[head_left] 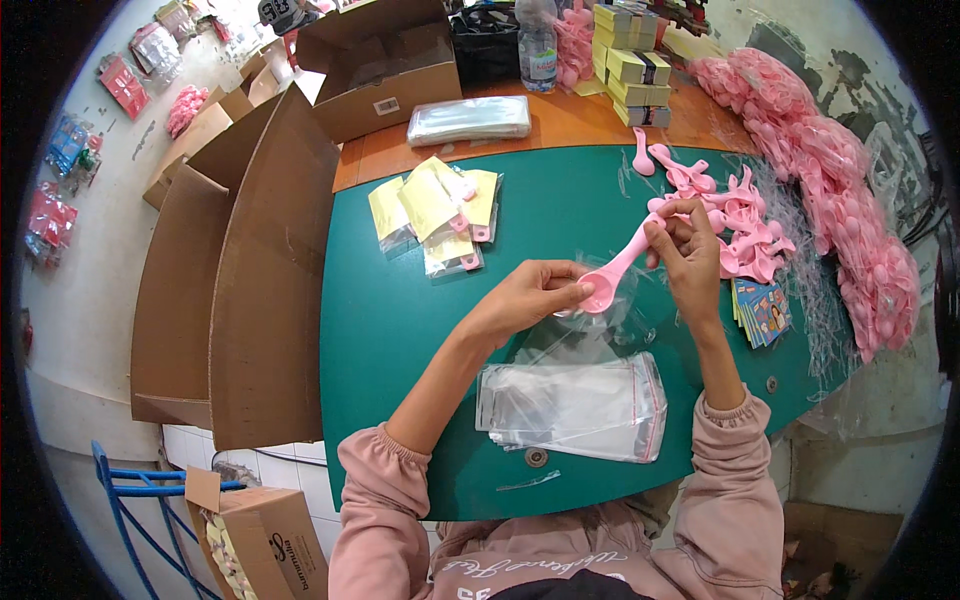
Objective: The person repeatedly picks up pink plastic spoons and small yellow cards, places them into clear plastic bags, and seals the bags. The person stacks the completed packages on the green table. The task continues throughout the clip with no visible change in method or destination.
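While left hand (535, 293) pinches pink plastic spoon (624, 262) by bowl, right hand (690, 252) grips handle; loose pink spoons (744, 212) lie right of it.

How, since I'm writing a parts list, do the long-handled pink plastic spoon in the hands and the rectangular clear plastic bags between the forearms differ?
The long-handled pink plastic spoon is opaque; the rectangular clear plastic bags are see-through. The spoon has a round bowl; the bags are flat. The left hand and right hand hold the spoon; the bags lie on the green tabletop. Both look like plastic.
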Demonstrator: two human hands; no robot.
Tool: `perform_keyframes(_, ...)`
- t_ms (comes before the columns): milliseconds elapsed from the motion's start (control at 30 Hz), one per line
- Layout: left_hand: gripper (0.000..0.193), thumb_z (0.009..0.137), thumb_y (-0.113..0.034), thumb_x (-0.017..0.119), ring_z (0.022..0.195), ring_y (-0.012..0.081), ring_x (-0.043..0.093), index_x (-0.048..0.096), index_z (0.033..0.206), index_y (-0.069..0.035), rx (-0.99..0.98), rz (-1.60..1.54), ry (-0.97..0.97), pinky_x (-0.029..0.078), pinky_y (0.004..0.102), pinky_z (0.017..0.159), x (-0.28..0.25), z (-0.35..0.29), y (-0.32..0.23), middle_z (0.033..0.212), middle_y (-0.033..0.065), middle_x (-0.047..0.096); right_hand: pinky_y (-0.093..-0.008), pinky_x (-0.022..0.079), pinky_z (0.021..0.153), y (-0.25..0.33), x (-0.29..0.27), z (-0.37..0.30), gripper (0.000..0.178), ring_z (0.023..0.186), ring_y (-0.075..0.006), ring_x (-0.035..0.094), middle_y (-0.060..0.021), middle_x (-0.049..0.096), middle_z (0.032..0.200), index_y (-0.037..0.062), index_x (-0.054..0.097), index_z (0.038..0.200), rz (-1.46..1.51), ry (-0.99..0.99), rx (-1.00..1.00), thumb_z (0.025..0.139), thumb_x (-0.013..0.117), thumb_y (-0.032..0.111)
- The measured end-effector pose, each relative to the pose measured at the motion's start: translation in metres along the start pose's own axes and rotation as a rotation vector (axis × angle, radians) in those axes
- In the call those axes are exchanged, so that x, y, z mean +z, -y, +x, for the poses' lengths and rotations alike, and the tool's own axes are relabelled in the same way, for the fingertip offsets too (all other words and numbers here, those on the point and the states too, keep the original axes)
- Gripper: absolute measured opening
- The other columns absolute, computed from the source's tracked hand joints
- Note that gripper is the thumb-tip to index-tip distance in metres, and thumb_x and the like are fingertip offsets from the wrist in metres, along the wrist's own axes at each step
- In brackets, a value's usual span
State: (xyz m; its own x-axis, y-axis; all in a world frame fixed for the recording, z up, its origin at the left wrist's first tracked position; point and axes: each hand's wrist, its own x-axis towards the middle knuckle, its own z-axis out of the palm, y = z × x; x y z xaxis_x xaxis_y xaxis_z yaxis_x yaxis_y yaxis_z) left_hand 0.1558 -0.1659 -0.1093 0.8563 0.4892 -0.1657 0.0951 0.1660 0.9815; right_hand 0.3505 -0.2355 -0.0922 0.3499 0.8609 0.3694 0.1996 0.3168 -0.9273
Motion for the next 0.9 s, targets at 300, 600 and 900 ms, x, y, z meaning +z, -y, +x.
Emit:
perform_keyframes(300, 0.038, 0.09, -0.031, 0.048, 0.088, 0.0124, 0.058, 0.054, 0.112, 0.0, 0.014, -0.144, -0.022, 0.047, 0.0241, 0.076, 0.009, -0.001, -0.005, 0.1, 0.0082, 0.061, -0.0174, 0.041, 0.053, 0.005, 0.018, -0.01, 0.018, 0.06, -0.0053, 0.052, -0.0027, 0.058, 0.071, 0.0053, 0.045, 0.092, -0.043, 0.148, 0.075, 0.082, 0.059, 0.007)
perform_keyframes(600, 0.039, 0.09, -0.031, 0.048, 0.088, 0.0129, 0.06, 0.055, 0.109, 0.002, 0.05, -0.121, -0.092, 0.048, 0.0258, 0.075, -0.002, -0.003, -0.009, 0.1, 0.0102, 0.061, -0.0202, 0.041, 0.062, -0.005, 0.013, -0.01, 0.024, 0.073, -0.0064, 0.053, -0.0036, 0.058, 0.08, 0.0035, 0.05, 0.093, 0.087, 0.21, -0.058, 0.089, 0.051, 0.027)
perform_keyframes(900, 0.034, 0.092, -0.028, 0.044, 0.077, 0.0139, 0.061, 0.057, 0.102, 0.002, 0.173, -0.141, -0.162, 0.05, 0.0235, 0.066, 0.003, -0.002, -0.008, 0.085, 0.0067, 0.061, -0.035, 0.035, 0.09, 0.004, 0.015, -0.015, 0.053, 0.105, -0.0277, 0.046, -0.0164, 0.046, 0.117, 0.0097, 0.063, 0.097, -0.249, 0.491, -0.207, 0.087, 0.036, 0.055)
